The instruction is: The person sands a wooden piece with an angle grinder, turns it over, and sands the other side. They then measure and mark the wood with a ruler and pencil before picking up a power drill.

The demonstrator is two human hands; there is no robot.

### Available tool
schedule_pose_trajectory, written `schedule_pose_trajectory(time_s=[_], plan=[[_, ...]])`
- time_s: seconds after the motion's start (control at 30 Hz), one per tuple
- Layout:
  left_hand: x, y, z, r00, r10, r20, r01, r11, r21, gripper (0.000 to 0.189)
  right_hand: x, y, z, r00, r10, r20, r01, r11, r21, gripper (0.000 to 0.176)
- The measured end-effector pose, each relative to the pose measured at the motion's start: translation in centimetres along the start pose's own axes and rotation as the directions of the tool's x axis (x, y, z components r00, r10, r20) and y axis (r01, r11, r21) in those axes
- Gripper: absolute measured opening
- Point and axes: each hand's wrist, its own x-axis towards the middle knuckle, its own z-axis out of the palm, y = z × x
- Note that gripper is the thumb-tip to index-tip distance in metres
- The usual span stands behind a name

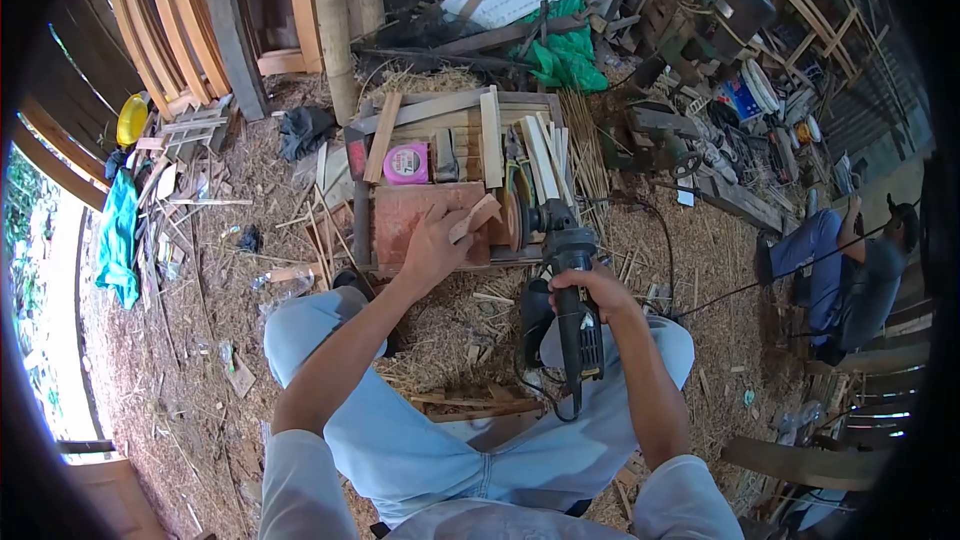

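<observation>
My right hand [603,290] is wrapped round the body of a black angle grinder [574,330], which rests upright in the view by my right thigh. Its round disc [516,205] faces left at the edge of the low work table. Pinched in my left hand [436,243] is a small piece of wood [476,219], close to the disc. Under that hand lies a flat reddish-brown board [400,210]. Just beyond it sit a pink tape measure [407,163] and a dark metal piece [446,156].
Wood strips [491,140] lie on the table. A black cord [668,240] runs from the grinder's side to the right. Shavings and scraps cover the ground [200,340]. Another person [850,270] sits at the right. Curved wooden frames [180,20] stand back left.
</observation>
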Motion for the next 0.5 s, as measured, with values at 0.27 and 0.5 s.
schedule_pose_trajectory(time_s=[0.27,0.5], plan=[[-0.1,0.5,-0.4,0.985,-0.172,0.006,0.172,0.984,0.047,0.032,0.5,-0.7,1.3,0.998,0.061,-0.012,-0.061,0.997,-0.041,0.023],[0.1,-0.1,-0.4,0.984,-0.178,0.005,0.178,0.984,0.022,0.033,1.2,-0.5,1.1,0.996,0.093,-0.014,-0.093,0.995,-0.041,0.021]])
